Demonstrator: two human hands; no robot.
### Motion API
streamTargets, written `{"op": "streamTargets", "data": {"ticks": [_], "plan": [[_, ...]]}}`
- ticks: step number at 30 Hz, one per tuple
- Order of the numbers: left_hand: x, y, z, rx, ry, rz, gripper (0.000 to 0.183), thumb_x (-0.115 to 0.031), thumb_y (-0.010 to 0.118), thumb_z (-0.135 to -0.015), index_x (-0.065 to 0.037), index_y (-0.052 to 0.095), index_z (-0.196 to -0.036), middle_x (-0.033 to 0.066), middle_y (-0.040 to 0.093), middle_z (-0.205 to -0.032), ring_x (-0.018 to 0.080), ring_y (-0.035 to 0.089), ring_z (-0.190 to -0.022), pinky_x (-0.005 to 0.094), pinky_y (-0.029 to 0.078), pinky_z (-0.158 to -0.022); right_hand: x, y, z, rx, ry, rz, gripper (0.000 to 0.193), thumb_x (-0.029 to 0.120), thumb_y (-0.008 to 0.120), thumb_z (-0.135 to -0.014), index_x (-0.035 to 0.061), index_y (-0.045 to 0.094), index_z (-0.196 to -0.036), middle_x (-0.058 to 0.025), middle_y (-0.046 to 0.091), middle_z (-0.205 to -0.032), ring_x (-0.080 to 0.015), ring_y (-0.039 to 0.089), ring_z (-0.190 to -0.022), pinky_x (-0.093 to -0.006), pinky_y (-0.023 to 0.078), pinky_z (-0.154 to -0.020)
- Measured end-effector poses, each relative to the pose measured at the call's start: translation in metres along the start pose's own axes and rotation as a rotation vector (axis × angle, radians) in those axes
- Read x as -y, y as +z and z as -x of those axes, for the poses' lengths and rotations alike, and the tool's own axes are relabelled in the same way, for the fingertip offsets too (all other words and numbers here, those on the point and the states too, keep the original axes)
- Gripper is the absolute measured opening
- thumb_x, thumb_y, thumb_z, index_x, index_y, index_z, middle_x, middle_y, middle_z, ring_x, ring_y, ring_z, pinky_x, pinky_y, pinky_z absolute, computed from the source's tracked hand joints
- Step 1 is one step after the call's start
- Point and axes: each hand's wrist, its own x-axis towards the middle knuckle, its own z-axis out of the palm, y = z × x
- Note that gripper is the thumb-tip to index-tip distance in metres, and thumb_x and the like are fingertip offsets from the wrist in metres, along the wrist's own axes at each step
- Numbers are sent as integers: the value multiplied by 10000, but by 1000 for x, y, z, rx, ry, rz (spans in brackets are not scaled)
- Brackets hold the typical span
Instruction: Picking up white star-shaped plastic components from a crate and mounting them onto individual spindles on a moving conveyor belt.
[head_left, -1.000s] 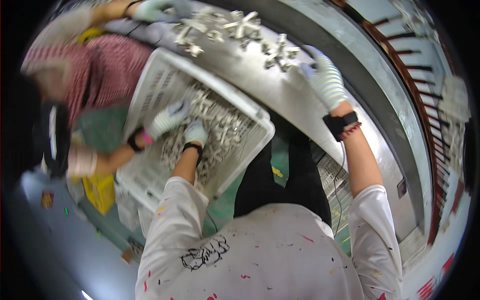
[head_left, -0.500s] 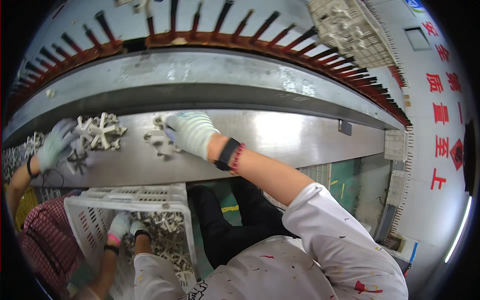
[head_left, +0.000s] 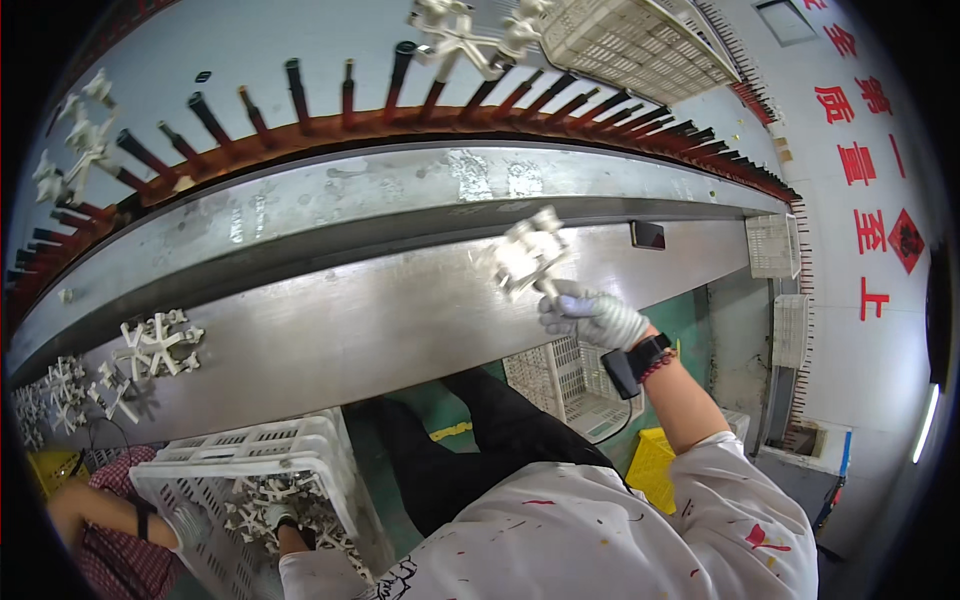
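Observation:
My right hand (head_left: 592,316), in a pale striped glove, grips a white branched plastic part (head_left: 528,254) by its lower end. The part is raised above the metal table and smeared by motion. My left hand (head_left: 282,516) reaches down into the white plastic crate (head_left: 232,441), among many similar parts (head_left: 290,492); its fingers are hidden. More branched parts (head_left: 157,344) lie on the table's left portion.
A co-worker's gloved hand (head_left: 188,526) is at the crate's left side. Beyond the metal table (head_left: 400,310) runs a row of upright pegs (head_left: 297,95), some carrying white parts. A phone (head_left: 648,235) lies on the table; another white crate (head_left: 572,385) stands below.
My right hand has moved right with the white part, away from the table's left half. The view has shifted. A co-worker's hand has left the parts on the table.

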Motion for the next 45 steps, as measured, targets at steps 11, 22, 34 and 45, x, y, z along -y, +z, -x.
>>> {"op": "streamTargets", "data": {"ticks": [11, 22, 34, 45], "plan": [[47, 34, -49, -366, 641, -774, 230, -217, 482, -831, -50, 640, -847, 115, 646, -879, 305, 604, -796, 335, 469, -645, 63, -51, 21, -289, -567, -47, 294, 92, 595, -800, 75, 477, -1069, -51, 555, -993, -208, 534, -977, -348, 433, -896], [81, -147, 278, -472, 225, 1376, 258, -69, 486, -860, 36, 523, -1092, 37, 568, -823, 119, 461, -645, 251, 405, -570, 230, -44, -32, -994, -1143, 914, 186, 211, 620, -804, 41, 607, -878, -53, 643, -776, -169, 598, -690, -297, 448, -612], [-127, -222, 468, -81, 892, 1914, 234, -267, 591, -833, -99, 452, -919, -33, 424, -682, 41, 387, -537, 164, 314, -444, 196, -37, -116, -777, -1306, 884, 171, 197, 604, -804, 41, 612, -872, -140, 631, -806, -283, 598, -728, -342, 454, -635], [-334, -199, 480, 617, 883, 1778, 201, -276, 524, -882, -80, 495, -847, -1, 447, -617, 97, 421, -491, 242, 383, -462, 53, -95, -29, 192, 24, 780, 605, 529, 385, -859, -26, 606, -954, -238, 615, -932, -341, 612, -827, -391, 474, -729]]}}
